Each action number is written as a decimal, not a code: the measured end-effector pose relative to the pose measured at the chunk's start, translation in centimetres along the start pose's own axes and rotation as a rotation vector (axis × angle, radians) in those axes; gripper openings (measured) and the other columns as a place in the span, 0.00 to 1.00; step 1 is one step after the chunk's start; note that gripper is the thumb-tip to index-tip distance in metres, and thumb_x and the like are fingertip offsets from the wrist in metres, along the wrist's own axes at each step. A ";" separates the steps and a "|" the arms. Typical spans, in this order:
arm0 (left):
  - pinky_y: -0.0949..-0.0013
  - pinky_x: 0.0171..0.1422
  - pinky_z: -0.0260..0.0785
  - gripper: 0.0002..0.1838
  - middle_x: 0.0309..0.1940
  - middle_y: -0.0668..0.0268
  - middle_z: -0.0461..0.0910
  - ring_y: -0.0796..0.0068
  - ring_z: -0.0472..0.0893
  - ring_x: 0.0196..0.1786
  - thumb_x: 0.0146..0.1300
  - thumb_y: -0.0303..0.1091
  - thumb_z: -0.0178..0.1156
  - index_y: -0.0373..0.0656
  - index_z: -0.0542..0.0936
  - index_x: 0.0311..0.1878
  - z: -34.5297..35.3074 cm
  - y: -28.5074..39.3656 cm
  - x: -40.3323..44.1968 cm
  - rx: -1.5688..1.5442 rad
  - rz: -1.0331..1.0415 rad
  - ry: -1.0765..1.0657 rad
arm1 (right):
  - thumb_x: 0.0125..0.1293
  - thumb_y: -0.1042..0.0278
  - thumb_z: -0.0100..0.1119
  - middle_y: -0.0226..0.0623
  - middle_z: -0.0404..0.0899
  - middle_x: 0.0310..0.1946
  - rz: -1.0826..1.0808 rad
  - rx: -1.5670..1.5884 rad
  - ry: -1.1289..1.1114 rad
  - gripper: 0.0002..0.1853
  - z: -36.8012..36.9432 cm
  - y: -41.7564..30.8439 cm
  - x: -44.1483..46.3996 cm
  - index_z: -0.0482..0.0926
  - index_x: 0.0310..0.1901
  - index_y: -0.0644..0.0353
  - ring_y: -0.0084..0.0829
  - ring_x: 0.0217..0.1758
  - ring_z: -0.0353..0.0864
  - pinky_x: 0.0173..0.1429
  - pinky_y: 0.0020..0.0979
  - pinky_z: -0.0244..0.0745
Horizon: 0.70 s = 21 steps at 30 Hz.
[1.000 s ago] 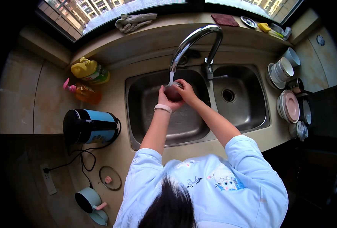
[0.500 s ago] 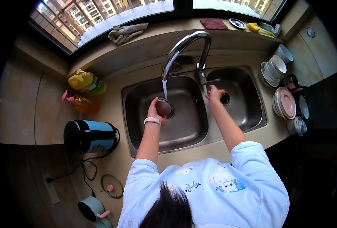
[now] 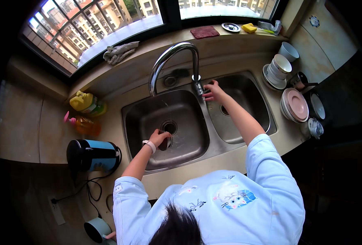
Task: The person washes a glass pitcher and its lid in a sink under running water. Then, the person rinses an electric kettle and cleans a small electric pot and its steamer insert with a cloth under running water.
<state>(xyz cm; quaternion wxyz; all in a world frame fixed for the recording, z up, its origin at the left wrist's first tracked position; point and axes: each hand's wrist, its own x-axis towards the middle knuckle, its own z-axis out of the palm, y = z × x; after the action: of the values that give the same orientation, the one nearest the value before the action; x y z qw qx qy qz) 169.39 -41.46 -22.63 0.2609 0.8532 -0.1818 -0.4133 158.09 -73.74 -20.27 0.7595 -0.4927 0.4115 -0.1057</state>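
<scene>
My left hand (image 3: pixel 159 138) is low over the left sink basin (image 3: pixel 191 150), wrapped round a small, dark reddish-brown cup (image 3: pixel 163 145). The fingers hide much of this cup, which is tilted downward near the drain (image 3: pixel 168 127). Beside the lower body of the chrome faucet (image 3: pixel 152 77), my right hand (image 3: pixel 215 92) is raised with its fingers apart and holds nothing. Its fingertips are close to the faucet handle (image 3: pixel 198 87); whether they touch it I cannot tell. No water falls from the spout.
To the left stand a yellow detergent bottle (image 3: pixel 85 102), an orange pump bottle (image 3: pixel 85 124) and a blue-black kettle (image 3: pixel 93 155) with its cord. Stacked bowls (image 3: pixel 280 67) and pink plates (image 3: pixel 297 105) line the right side. A cloth (image 3: pixel 119 52) lies on the sill.
The stream from the spout has stopped. My left hand has brought the cup down, out from under the spout, and tipped it. My right hand has shifted slightly at the faucet handle. The view has shifted.
</scene>
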 end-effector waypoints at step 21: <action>0.69 0.28 0.64 0.11 0.19 0.73 0.74 0.75 0.72 0.23 0.44 0.50 0.57 0.56 0.72 0.22 -0.3 -2.7 -8.2 -1.214 -0.188 0.119 | 0.50 0.57 0.58 0.51 0.67 0.47 -0.415 -1.037 -0.494 0.29 -0.4 9.9 -11.4 0.64 0.51 0.66 0.45 0.54 0.66 0.54 0.37 0.64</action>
<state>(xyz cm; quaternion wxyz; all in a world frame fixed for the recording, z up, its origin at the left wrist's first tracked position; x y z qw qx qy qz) 165.07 -34.88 -19.07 0.6721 0.5865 0.1768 -0.4161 148.10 -62.72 -22.70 0.4570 -0.8781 0.1166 0.0801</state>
